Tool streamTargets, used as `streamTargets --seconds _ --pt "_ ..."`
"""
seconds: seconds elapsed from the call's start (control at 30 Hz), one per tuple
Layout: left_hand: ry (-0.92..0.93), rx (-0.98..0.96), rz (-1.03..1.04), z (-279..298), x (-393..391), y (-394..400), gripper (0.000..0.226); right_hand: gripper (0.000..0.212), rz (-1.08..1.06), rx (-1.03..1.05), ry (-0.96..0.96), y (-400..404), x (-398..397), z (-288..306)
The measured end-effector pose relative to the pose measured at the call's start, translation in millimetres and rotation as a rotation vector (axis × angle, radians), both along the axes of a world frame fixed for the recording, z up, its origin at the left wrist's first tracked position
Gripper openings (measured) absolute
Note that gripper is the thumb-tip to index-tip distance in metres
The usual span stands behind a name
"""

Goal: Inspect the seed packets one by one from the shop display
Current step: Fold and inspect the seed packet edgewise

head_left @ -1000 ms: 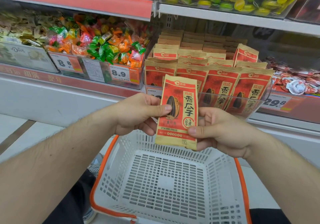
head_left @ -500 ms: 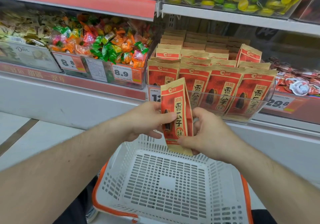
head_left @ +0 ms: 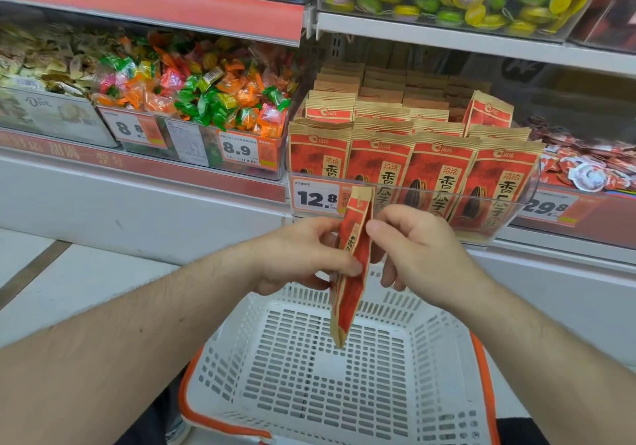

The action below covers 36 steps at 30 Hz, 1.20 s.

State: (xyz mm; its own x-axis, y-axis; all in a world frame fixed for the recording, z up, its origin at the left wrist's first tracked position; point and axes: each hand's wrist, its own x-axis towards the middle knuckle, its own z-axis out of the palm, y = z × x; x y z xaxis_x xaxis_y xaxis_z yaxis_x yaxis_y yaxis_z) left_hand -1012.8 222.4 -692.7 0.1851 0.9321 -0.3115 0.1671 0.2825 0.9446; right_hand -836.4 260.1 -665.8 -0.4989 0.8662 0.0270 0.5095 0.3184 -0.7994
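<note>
A red and tan sunflower seed packet (head_left: 349,293) hangs edge-on between my two hands, above the basket. My left hand (head_left: 299,255) pinches its left side with thumb and fingers. My right hand (head_left: 413,248) touches its upper right edge with the thumb tip, fingers loosely curled behind it. Rows of matching seed packets (head_left: 437,169) stand upright in a clear shelf bin (head_left: 516,210) just beyond my hands.
A white basket (head_left: 444,327) with an orange rim sits below my hands, nothing in it. Left of the seed bin is a bin of wrapped candies (head_left: 206,93). Price tags line the shelf front. More snack bins fill the upper shelf (head_left: 447,35).
The packet has turned from facing me flat to edge-on. My right hand has shifted from its lower right edge to its upper edge.
</note>
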Motion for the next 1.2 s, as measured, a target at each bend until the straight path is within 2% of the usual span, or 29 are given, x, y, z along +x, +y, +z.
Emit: streamTargets --seconds 0.1,0.2,0.33,0.57,0.77,0.87,0.97,1.0,1.03,1.1,1.2 --pt "-0.033 0.003 -0.023 0 3 -1 0.050 0.027 0.008 0.107 -0.020 -3 -4 -4" --pt "-0.116 0.021 0.016 -1 2 0 0.051 0.028 0.013 0.011 0.050 -1 -6 -7" --pt "-0.223 0.028 -0.044 -1 0 0 0.027 0.028 0.018 -0.133 0.176 -2 -8 -3" --pt "-0.253 0.024 -0.067 -2 -1 2 0.022 0.028 0.028 -0.156 0.215 -3 -8 -1" --pt "-0.258 0.008 0.075 0 -2 3 0.031 0.034 0.090 -0.085 0.015 0 -1 -1" --pt "-0.294 0.007 0.128 2 -4 4 0.022 0.040 0.160 -0.083 -0.165 -2 1 3" --pt "-0.308 0.007 0.154 1 -4 4 0.003 0.040 0.230 -0.056 -0.338 -7 0 7" --pt "-0.313 0.003 0.163 0 -4 5 0.010 0.039 0.243 -0.063 -0.373 -7 0 7" --pt "-0.317 0.002 0.174 1 -4 5 0.013 0.038 0.251 -0.078 -0.397 -7 0 6" --pt "-0.322 0.008 0.171 1 -4 4 0.003 0.036 0.265 -0.125 -0.422 -6 -1 5" --pt "-0.315 0.003 0.165 0 -5 4 0.012 0.033 0.308 -0.181 -0.431 -5 -1 5"
